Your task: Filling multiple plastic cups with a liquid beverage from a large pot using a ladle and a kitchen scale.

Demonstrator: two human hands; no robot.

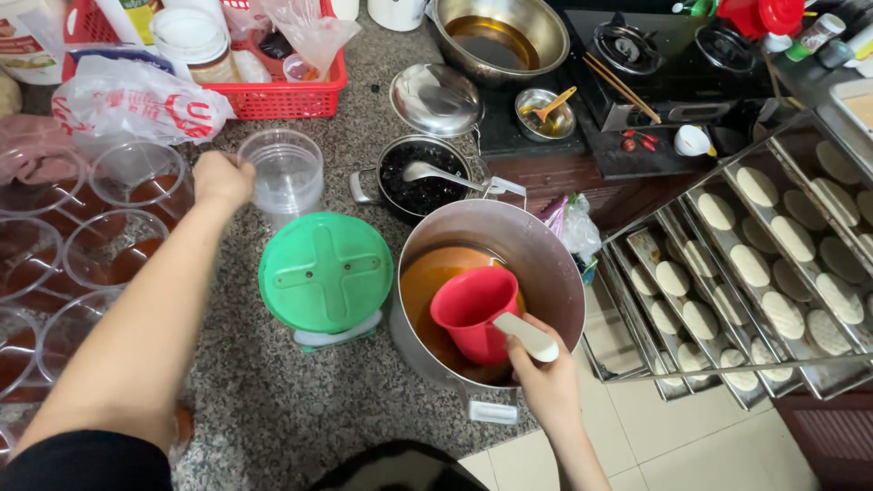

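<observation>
On the counter, at 6 o'clock: a big steel pot (546, 264) with orange-brown liquid inside – the red scoop (473, 311) is dipped in it.
Right hand (544, 382): closed around the white handle (526, 336) of the red scoop, fingers wrapped.
Left hand (223, 177): at 10 o'clock, fingers curled on the rim of a clear plastic cup (285, 171); how tight the grip is, I cannot tell.
Scoop, how it handles: stiff plastic and light when empty, I think heavier and wet when full – best taken by the handle, kept level.
Cup, how it handles: thin, light, probably easy to squeeze or tip; hold by the side wall.
Nearby: green lid (326, 271) between cup and pot; filled cups (109, 245) at 9 o'clock; small pot of dark jelly (420, 182) at 12 o'clock; trays of pale dough rounds (755, 264) at 3 o'clock.
</observation>
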